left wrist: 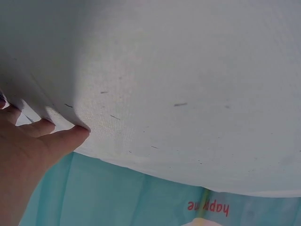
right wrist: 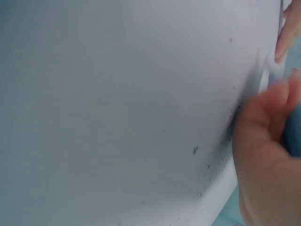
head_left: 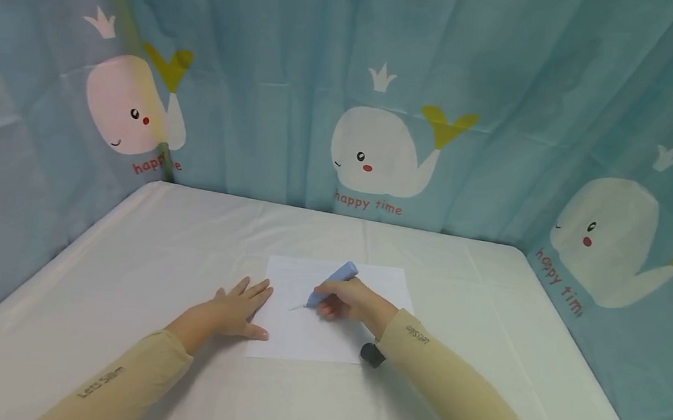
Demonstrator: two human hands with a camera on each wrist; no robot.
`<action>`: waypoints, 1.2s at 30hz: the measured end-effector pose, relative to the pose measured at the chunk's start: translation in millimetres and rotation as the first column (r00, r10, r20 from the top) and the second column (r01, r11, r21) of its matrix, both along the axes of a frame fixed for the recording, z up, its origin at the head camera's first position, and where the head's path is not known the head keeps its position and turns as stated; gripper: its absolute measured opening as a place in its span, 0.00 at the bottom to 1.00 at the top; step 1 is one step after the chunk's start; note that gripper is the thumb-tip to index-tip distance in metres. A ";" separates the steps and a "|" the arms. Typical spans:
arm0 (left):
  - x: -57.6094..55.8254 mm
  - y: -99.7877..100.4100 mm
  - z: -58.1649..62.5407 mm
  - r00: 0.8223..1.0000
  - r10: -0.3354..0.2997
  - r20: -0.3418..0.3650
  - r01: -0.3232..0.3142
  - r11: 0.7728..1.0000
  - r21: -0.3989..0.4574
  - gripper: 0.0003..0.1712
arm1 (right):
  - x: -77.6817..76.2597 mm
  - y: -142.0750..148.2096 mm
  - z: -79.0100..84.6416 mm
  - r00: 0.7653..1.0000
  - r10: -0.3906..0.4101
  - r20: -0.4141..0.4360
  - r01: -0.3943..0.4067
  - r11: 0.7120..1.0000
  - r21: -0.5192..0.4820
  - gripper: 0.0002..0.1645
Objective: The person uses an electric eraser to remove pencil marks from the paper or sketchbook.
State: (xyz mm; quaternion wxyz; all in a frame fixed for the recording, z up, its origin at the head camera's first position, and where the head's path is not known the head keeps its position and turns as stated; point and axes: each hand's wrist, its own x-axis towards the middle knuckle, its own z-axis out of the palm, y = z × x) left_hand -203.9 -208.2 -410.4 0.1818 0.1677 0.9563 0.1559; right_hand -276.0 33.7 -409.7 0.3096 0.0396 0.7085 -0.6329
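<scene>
My right hand point(head_left: 347, 299) pinches a thick light-blue pen-shaped tool point(head_left: 340, 276), tilted over a white sheet of paper point(head_left: 293, 341). A thin line runs from the tool's tip toward the lower left; I cannot tell whether it is a slim shaft or a drawn mark. The fingers of my left hand point(head_left: 235, 312) lie spread on the sheet's left edge. Beside my right forearm, at the paper's front edge, is a small black cylindrical object point(head_left: 371, 355), partly hidden by the sleeve. In the right wrist view, part of the blue tool point(right wrist: 294, 134) shows behind my fingers.
The paper lies on a table with a white cloth point(head_left: 188, 236). Blue curtains point(head_left: 258, 141) printed with whales hang behind and at both sides. Small dark marks point(left wrist: 180, 104) dot the white surface in the left wrist view.
</scene>
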 end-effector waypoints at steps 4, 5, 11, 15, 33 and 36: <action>-0.7 1.3 0.6 1.000 0.000 -0.001 0.000 1.000 -0.006 0.56 | 1.0 -0.8 1.0 1.000 0.004 0.018 -0.004 1.000 -0.001 0.14; -0.7 1.5 0.7 1.000 0.001 0.000 -0.001 1.000 -0.006 0.56 | 1.4 -0.9 1.2 1.000 0.001 0.014 -0.001 1.000 -0.002 0.15; 0.9 0.8 2.1 1.000 0.001 0.006 -0.001 1.000 0.007 0.55 | 2.0 -2.4 2.6 1.000 -0.007 0.017 0.007 1.000 -0.006 0.16; 1.4 0.8 2.8 1.000 -0.003 0.007 0.003 1.000 0.003 0.55 | 0.8 -2.7 1.7 1.000 0.011 0.008 -0.011 1.000 -0.010 0.16; 1.5 1.2 5.7 1.000 -0.004 0.001 0.004 1.000 -0.009 0.55 | 1.3 -11.3 0.5 0.994 -0.106 -0.030 0.108 0.993 0.045 0.14; 2.0 1.1 6.2 1.000 -0.003 0.006 0.003 1.000 -0.009 0.55 | 1.4 -13.0 0.4 0.990 -0.134 -0.034 0.136 0.989 0.052 0.15</action>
